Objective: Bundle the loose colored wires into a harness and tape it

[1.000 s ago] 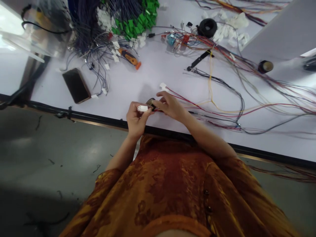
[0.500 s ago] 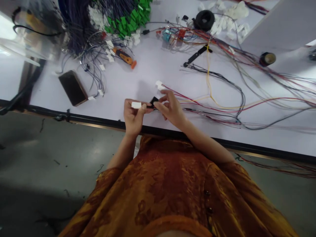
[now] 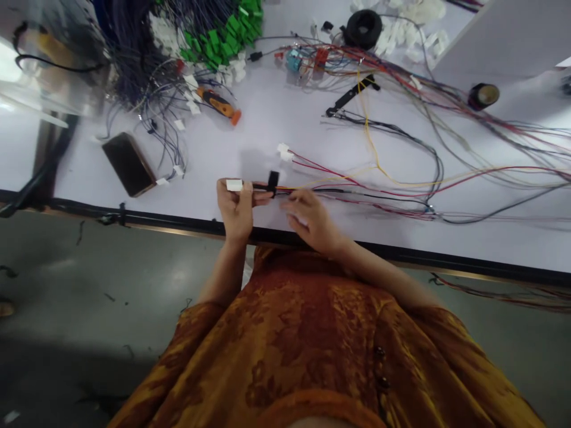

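While your left hand is clamped on the white plug above the tabletop, your right hand hovers, fingers apart, just beside the wires.

The connector is white moulded plastic, smooth and matt. The wires running from it wear thin plastic insulation in red, yellow and black, slightly glossy; the black tape on them looks matt. The table is smooth white laminate with a dull sheen, edged in black trim. The smartphone has a glossy dark glass face. The screwdriver has an orange and black plastic handle. The green connectors are shiny plastic. The garment is rust-orange patterned cloth, softly lustrous. The floor is smooth, grey and faintly reflective.
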Motion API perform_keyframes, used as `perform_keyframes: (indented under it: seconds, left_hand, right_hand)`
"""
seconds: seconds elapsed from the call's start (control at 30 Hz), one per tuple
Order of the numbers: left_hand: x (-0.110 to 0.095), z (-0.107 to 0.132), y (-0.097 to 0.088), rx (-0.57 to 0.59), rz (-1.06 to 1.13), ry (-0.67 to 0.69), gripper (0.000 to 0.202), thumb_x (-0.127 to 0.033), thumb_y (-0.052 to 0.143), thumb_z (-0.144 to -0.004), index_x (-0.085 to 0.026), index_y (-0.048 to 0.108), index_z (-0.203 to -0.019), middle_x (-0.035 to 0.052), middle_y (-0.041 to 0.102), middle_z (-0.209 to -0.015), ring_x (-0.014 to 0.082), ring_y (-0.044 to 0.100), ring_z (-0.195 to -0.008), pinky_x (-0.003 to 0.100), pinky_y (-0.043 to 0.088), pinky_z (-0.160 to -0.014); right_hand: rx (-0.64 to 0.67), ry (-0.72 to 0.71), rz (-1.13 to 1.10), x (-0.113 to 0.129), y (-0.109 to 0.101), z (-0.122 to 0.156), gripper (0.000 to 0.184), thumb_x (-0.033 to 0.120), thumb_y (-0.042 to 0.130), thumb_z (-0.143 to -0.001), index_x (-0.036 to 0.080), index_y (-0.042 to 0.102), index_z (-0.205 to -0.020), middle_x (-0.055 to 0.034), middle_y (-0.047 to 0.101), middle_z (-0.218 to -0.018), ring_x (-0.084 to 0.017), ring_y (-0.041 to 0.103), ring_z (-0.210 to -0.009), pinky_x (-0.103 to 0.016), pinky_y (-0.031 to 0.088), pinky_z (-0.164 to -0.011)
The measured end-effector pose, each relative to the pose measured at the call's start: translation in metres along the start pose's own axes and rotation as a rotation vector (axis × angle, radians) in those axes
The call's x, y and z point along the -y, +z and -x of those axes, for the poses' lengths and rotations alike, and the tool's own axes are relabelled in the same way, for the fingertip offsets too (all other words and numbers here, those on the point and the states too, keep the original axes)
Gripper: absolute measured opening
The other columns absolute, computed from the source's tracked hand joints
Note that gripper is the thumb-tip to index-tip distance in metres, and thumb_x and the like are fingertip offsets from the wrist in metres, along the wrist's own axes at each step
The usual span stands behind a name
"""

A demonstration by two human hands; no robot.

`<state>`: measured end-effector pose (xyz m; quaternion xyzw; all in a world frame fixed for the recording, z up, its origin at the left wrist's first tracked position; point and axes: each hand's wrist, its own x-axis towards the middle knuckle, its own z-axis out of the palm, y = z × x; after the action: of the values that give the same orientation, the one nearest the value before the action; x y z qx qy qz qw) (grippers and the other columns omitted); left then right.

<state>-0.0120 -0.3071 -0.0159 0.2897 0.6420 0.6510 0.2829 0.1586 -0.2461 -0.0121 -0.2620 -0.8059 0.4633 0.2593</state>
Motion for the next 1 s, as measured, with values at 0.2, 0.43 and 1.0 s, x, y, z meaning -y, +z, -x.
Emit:
perform_keyframes:
  seconds: [0.2, 0.43, 1.0]
  left_hand:
    - [-0.005, 0.012, 0.002, 0.119, -0.024, 0.136, 0.042, -0.051, 0.076, -0.084, -0.024, 0.046, -0.096, 0.0021, 0.071, -0.086, 0.0168, 0.075, -0.082, 0.032, 0.063, -0.073]
    - [0.024, -0.006, -0.001, 0.139, 0.163, -0.099, 0.051, -0.061, 0.079, -0.075, -0.023, 0.061, -0.102, 0.0031, 0.072, -0.092, 0.0126, 0.072, -0.077, 0.024, 0.06, -0.067]
    - [-0.007, 0.009, 0.017, 0.398, -0.272, 0.326, 0.019, -0.043, 0.074, -0.087, -0.025, 0.075, -0.086, 0.0057, 0.073, -0.103, 0.0207, 0.069, -0.105, 0.04, 0.058, -0.1]
  right_hand:
    - [-0.017, 0.601, -0.409, -0.012, -0.005, -0.071, 0.025, 0.024, 0.065, -0.084, 0.021, 0.054, -0.107, 0.0018, 0.055, -0.079, -0.008, 0.04, -0.053, -0.021, 0.032, -0.043]
    - [-0.183, 0.634, -0.785, -0.026, -0.023, -0.059, 0.027, 0.026, 0.056, -0.088, 0.023, 0.058, -0.114, 0.007, 0.048, -0.074, -0.003, 0.023, -0.043, -0.018, 0.018, -0.037]
    - [-0.048, 0.531, -0.458, -0.019, -0.027, -0.054, 0.024, 0.03, 0.06, -0.091, 0.024, 0.051, -0.111, 0.0055, 0.054, -0.073, -0.006, 0.035, -0.044, -0.018, 0.032, -0.038]
